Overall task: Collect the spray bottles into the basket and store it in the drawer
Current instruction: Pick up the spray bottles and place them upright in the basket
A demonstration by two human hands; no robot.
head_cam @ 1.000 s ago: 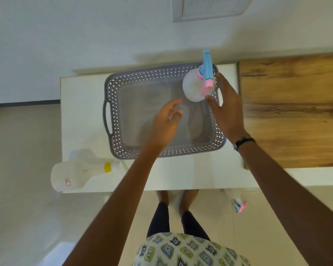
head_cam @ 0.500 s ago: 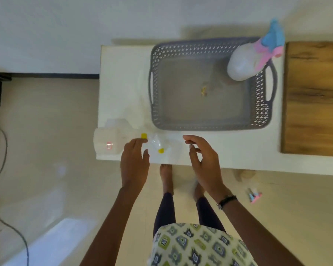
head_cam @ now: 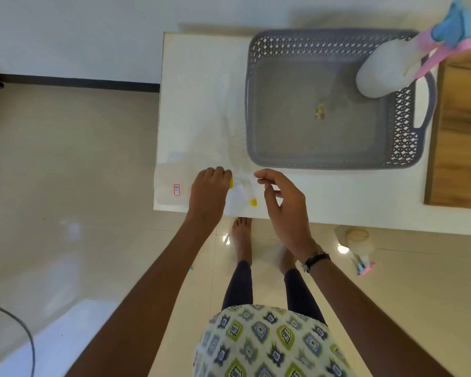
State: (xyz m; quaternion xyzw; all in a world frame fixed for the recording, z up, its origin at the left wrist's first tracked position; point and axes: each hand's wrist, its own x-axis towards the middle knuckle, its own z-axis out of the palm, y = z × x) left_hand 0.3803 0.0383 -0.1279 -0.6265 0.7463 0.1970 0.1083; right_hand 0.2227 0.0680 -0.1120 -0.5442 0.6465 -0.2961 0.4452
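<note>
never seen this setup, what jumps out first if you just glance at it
The pink-and-blue spray bottle stands out, upright in the far right corner of the grey basket. Nearer, both hands, left and right, meet over a clear yellow-trimmed bottle lying at the white table's front edge.

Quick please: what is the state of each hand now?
Left hand: closed on the clear spray bottle lying at the table edge.
Right hand: open, holding nothing, beside the bottle's nozzle.
</note>
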